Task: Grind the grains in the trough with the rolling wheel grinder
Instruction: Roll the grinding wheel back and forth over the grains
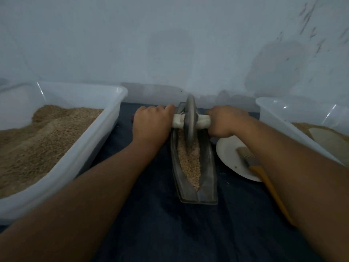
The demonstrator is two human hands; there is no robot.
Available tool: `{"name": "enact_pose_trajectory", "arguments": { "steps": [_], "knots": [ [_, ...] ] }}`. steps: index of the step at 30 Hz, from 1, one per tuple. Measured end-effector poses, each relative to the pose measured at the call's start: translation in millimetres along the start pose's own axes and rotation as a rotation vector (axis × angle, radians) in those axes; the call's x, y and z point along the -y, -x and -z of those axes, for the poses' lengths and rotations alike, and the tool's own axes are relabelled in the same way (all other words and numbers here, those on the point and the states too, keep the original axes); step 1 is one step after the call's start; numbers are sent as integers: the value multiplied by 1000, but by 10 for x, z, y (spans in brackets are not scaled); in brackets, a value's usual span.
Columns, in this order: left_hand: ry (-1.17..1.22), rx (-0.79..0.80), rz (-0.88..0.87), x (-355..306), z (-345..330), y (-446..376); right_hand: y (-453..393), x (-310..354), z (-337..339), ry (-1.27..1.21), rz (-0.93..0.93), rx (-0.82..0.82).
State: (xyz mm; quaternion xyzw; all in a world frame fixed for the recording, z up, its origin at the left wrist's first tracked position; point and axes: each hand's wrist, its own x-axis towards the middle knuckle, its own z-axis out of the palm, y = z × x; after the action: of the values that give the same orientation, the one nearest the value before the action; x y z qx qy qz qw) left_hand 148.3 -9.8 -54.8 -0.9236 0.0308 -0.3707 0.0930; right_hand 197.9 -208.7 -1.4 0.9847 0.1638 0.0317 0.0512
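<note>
From the head camera I look down on a long, boat-shaped metal trough [196, 178], dull grey with a flat rim, lying lengthwise on a dark blue cloth [151, 214]. Its narrow channel holds a strip of tan, coarse grains [188, 163], heaped thicker toward the far end. A heavy grey disc, the rolling wheel [189, 121], stands upright on edge in the far part of the channel, its lower rim sunk into the grains. A cross axle [203, 121] runs through its hub, wrapped in pale cloth or tape on both sides. My left hand [152, 123] is curled tight around the axle left of the wheel, and a dark stub of the bar shows past its knuckles. My right hand [224, 121] grips the axle on the other side, fingers wrapped over it; the bar's right end is hidden under that hand. To the left sits a translucent white plastic tub [105, 133] heaped with brownish, granular meal, cut off by the frame edge. A second white tub [273, 112] at the right holds a shallower tan layer. Between it and the trough lies a white plate [230, 159] with a brush [245, 154] on it, whose yellow handle passes under my right forearm. The picture is dim and soft.
</note>
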Motion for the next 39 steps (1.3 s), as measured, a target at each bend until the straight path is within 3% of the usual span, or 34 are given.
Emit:
{"name": "enact_pose_trajectory", "arguments": {
  "steps": [10,20,32,35,39],
  "knots": [
    [26,-31,27,-40,79,169,180,43,-116,41,-12,-224],
    [46,-123,-16,-88,313,549,686,125,-382,89,1,-549],
    [70,-112,-48,-82,522,869,992,210,-429,-86,80,-799],
    [34,-103,-61,-86,526,850,953,175,-435,-87,106,-796],
    [-19,-89,-66,-82,494,748,790,108,-391,-12,116,-648]
  ]
}}
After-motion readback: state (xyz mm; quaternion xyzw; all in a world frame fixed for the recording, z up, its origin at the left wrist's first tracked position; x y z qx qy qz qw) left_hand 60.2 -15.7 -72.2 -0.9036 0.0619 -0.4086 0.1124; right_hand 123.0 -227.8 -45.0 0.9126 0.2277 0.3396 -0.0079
